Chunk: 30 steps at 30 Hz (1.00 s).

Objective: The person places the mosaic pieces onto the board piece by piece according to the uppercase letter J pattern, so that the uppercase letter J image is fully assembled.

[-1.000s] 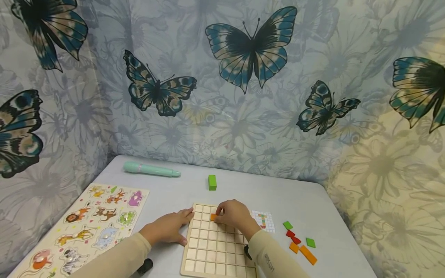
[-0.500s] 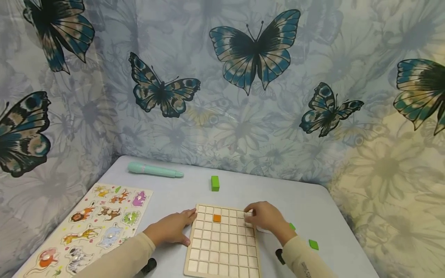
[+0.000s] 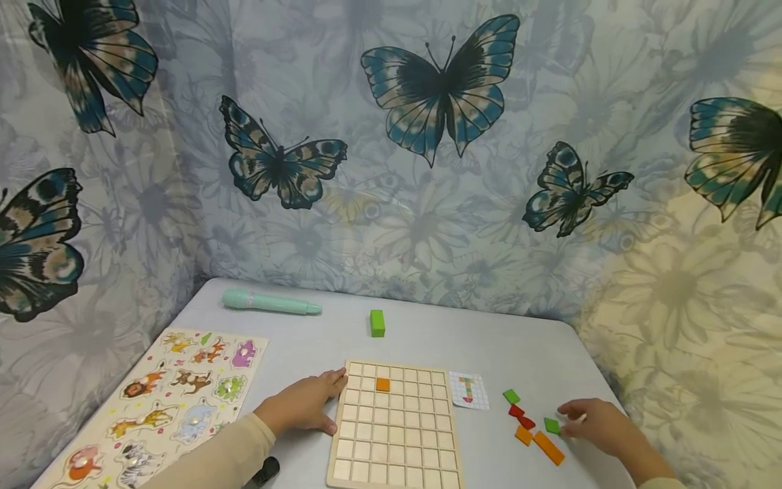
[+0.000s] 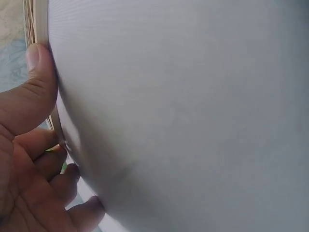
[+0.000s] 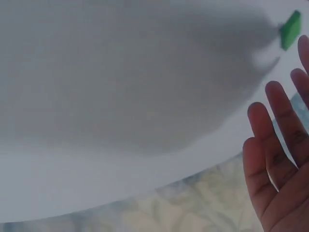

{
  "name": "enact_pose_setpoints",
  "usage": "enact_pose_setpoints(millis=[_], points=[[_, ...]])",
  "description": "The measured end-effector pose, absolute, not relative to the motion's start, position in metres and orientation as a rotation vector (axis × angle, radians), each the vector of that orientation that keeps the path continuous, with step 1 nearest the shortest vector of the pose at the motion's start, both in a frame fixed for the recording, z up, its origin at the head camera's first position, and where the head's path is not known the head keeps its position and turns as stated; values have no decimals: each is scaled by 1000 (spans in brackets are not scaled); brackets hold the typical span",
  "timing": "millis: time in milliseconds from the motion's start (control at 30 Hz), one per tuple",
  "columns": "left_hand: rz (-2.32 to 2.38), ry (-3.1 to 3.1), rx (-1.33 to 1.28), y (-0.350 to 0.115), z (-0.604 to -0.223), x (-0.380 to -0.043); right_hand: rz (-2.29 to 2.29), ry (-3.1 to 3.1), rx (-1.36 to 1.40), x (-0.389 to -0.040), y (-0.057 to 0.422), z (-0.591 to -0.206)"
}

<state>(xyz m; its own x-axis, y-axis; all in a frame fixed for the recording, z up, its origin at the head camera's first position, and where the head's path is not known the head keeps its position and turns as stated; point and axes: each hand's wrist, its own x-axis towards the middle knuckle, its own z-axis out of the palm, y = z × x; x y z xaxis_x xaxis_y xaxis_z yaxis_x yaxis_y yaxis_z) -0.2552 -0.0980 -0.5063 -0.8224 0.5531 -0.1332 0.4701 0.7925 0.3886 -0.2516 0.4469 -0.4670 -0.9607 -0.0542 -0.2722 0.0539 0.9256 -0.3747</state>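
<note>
My left hand (image 3: 303,402) rests beside the wooden grid board (image 3: 394,435), its thumb and fingertips at the left edge. The left wrist view shows the thumb (image 4: 41,65) against the board's side. One orange square tile (image 3: 382,385) sits in a cell near the board's top. Over on the right, my right hand (image 3: 595,428) hovers by a green tile (image 3: 552,426), thumb and index fingertips close to it and nothing held. In the right wrist view that hand's other fingers (image 5: 277,140) extend loosely, near the green tile (image 5: 291,30).
Left of the green tile lie another green tile (image 3: 511,396), two red pieces (image 3: 516,411), an orange square (image 3: 523,435) and an orange strip (image 3: 548,448). A pattern card (image 3: 479,397) touches the board's right side. Behind stand a green block (image 3: 377,324) and mint pen (image 3: 271,302); an animal puzzle (image 3: 153,380) lies left.
My right hand has let go of the orange square in the board's cell and moved right, across the card, to the green tile. My left hand has stayed at the board's edge.
</note>
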Motion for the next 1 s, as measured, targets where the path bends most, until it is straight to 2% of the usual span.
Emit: enact_pose_setpoints(millis=[700,1000], points=[[477,2735,758,-95,-500,-254,-620,2814,33,-250,455,-487],[456,2748,770,-96,-505,-256,-615,2863,12,-256,443,-481]])
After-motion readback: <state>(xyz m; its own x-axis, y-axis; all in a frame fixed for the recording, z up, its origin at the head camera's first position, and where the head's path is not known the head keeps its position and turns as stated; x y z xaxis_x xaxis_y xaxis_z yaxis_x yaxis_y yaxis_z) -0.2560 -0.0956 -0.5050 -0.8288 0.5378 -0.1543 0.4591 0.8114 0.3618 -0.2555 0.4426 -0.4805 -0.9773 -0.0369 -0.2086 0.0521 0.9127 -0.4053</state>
